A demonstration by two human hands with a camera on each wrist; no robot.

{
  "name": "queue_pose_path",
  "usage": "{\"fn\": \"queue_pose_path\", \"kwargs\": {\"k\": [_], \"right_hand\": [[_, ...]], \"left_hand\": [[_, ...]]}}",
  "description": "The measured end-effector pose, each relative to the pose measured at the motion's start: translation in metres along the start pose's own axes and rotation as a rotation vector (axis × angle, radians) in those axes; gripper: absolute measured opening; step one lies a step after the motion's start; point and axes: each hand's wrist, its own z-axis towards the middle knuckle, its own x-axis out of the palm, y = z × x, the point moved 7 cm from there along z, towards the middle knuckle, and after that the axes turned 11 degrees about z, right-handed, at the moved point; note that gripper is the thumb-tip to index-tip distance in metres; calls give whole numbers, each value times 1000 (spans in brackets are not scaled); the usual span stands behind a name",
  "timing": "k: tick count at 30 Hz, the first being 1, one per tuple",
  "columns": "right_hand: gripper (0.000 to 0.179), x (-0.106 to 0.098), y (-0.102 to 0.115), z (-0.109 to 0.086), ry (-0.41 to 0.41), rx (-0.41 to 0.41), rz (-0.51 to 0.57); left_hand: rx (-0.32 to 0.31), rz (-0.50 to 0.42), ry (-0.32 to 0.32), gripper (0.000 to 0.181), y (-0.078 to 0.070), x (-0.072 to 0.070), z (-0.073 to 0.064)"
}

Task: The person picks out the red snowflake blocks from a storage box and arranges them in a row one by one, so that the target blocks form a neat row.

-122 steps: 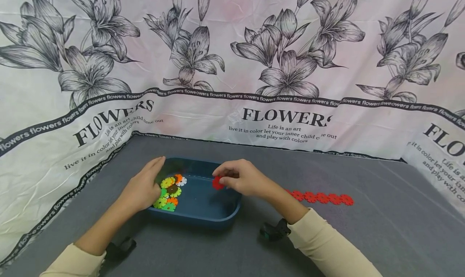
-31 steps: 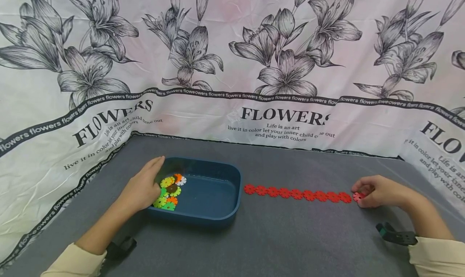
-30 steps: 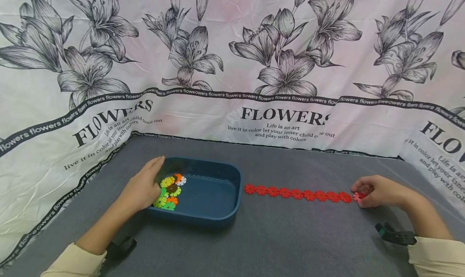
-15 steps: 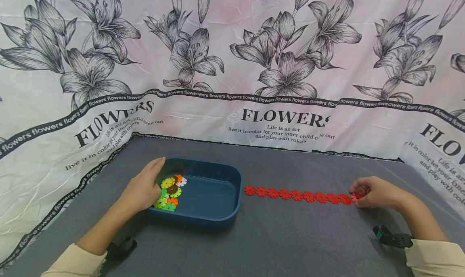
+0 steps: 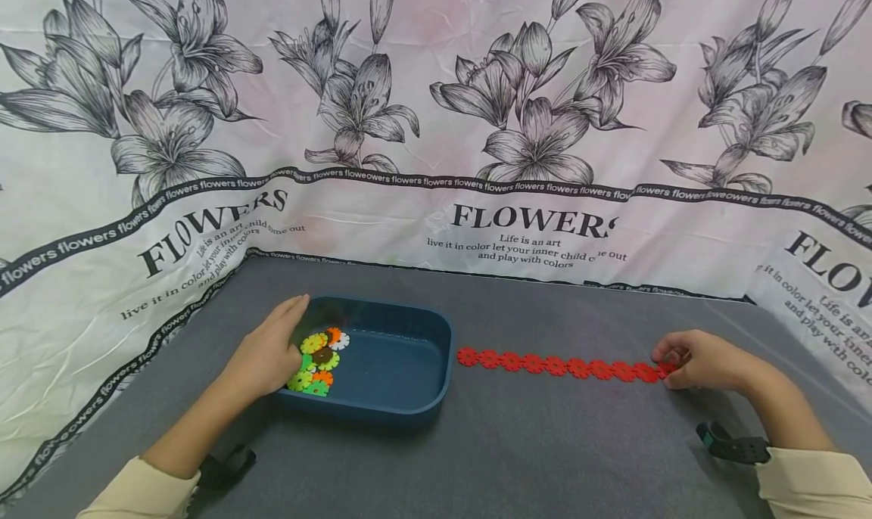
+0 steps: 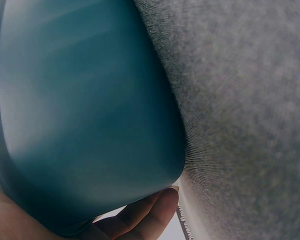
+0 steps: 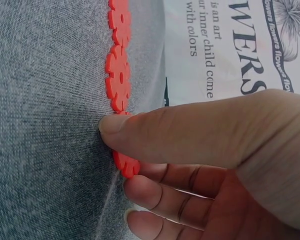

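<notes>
At the left end of the blue bin my left hand grips the wall, thumb over the rim and fingers against the outside. In the left wrist view the bin's outer wall fills much of the picture. A straight row of red flower-shaped discs runs along the tabletop to the right of the bin. At its right end my right hand pinches a red flower-shaped disc between thumb and fingers. This disc meets the end of the row, and the thumb hides part of it.
Several flower-shaped discs in yellow, green, orange, brown and white lie at the bin's left end. The table has a grey cloth. Behind it hangs a white curtain printed with flowers and lettering.
Earlier my right hand held a red disc over the bin. It then carried a red disc to the row's right end and moved slightly left, bringing it against the row. My left hand stays put.
</notes>
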Motion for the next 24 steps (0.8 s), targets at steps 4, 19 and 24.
{"fn": "queue_pose_path", "kwargs": {"k": [4, 19, 24], "right_hand": [[28, 0, 2, 0, -4, 5, -8], [32, -2, 13, -3, -45, -47, -82], [32, 1, 22, -5, -109, -93, -141]], "left_hand": [[2, 1, -2, 78, 0, -1, 0], [43, -50, 25, 69, 5, -5, 2], [62, 27, 10, 65, -6, -25, 6]]}}
